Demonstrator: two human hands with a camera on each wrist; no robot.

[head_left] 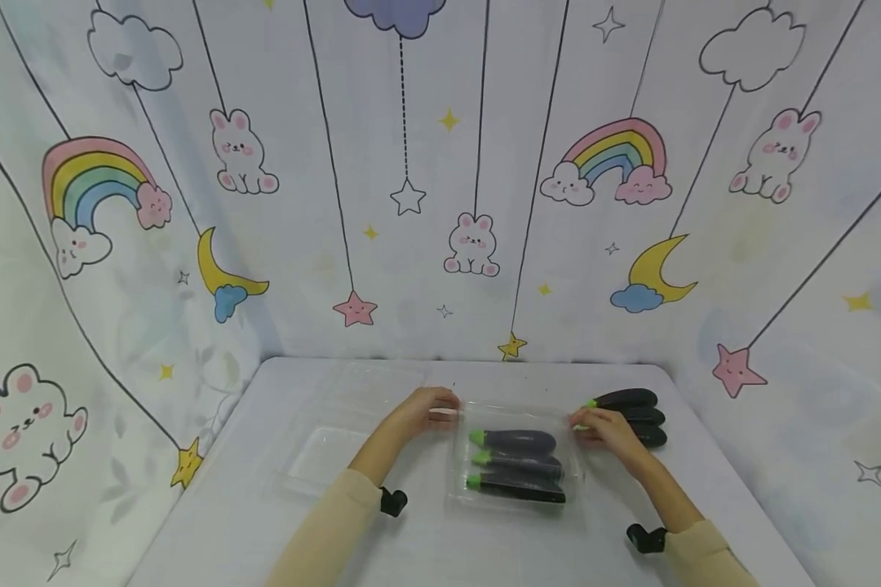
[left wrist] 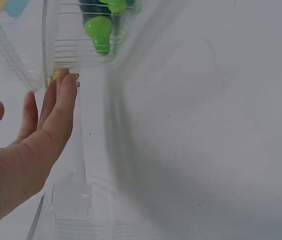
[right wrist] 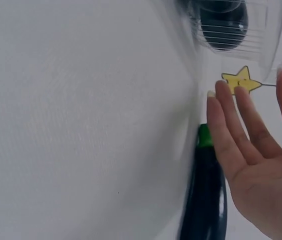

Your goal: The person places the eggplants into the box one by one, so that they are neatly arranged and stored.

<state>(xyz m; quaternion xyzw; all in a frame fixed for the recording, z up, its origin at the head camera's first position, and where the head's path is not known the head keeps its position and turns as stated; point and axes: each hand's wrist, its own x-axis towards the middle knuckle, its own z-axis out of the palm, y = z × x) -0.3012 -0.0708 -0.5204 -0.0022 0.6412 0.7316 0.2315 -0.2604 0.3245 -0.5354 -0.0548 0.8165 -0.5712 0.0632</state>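
A clear plastic box [head_left: 514, 417] stands mid-table with three dark purple eggplants [head_left: 520, 442] inside, their green stem ends pointing left. At its back left corner is my left hand [head_left: 422, 414]. In the left wrist view the fingers [left wrist: 63, 102] of that hand reach out straight, tips right at the edge of the clear plastic. My right hand [head_left: 608, 430] is at the box's right side, towards the back. Its fingers [right wrist: 253, 117] are extended and spread in the right wrist view, close by the box's lid edge.
Behind my right hand lie three more dark eggplants [head_left: 635, 399], partly covered by it. To the left, more clear plastic trays [head_left: 323, 448] lie on the white table [head_left: 213, 522]. A printed cloth wall [head_left: 411, 269] rises along the table's back edge and sides.
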